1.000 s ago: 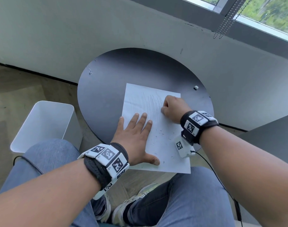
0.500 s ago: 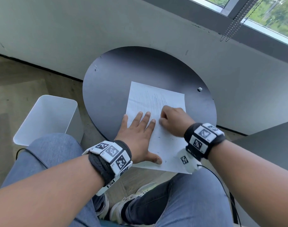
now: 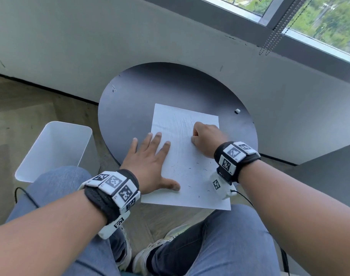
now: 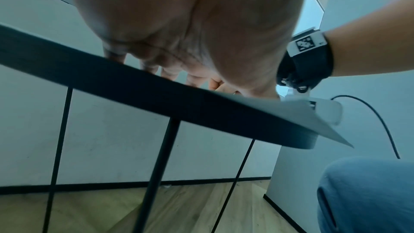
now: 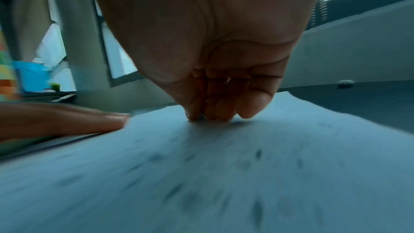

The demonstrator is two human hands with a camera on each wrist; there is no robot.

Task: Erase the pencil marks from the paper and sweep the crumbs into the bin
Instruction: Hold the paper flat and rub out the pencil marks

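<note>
Round dark table (image 3: 170, 86) carries the paper (image 3: 190, 172). Left hand (image 3: 150, 166) presses flat; right hand (image 3: 205, 140), fingers bunched, apparently rubs pencil marks (image 3: 182, 128), eraser unseen. Crumbs (image 3: 192, 170) will need sweeping left into the bin (image 3: 56, 148).

eraser: hidden in right hand (image 3: 205, 139) grip (fingertips bunched) | crumbs (image 5: 257, 206): blurred

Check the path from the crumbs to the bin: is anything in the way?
The left hand lies flat on the paper's left side, between the crumbs and the bin. The bin stands on the floor beside the table.
</note>
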